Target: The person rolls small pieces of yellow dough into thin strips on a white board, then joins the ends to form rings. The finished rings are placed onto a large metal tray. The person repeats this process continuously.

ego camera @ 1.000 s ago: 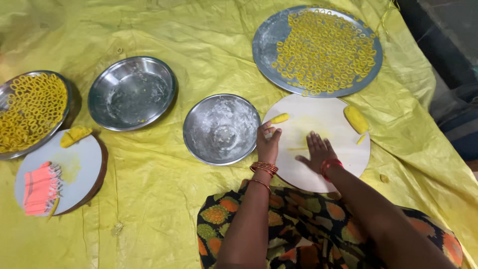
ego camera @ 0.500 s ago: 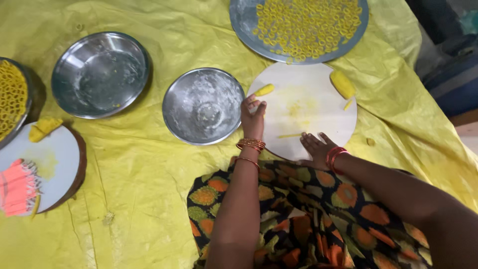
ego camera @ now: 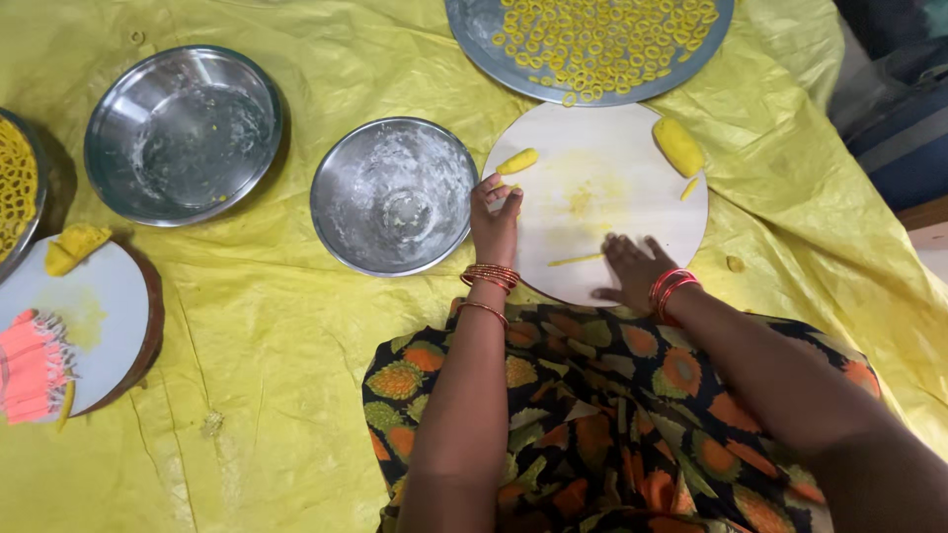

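Right hand (ego camera: 632,268) lies flat, fingers spread, on a thin dough strand (ego camera: 576,260); left hand (ego camera: 496,212) fingers pinched together below a dough piece (ego camera: 517,161) on the round board (ego camera: 632,138).

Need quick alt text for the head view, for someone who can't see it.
Seated on a yellow sheet, a person presses the right hand on a thin dough strip on a round white board, while the left hand pinches near a small dough piece. Floured steel bowls sit left.

- one head camera looked steeply down from above the person's lap.
- it sat fairly near, facing the round board (ego camera: 602,202) on the yellow sheet (ego camera: 276,326).
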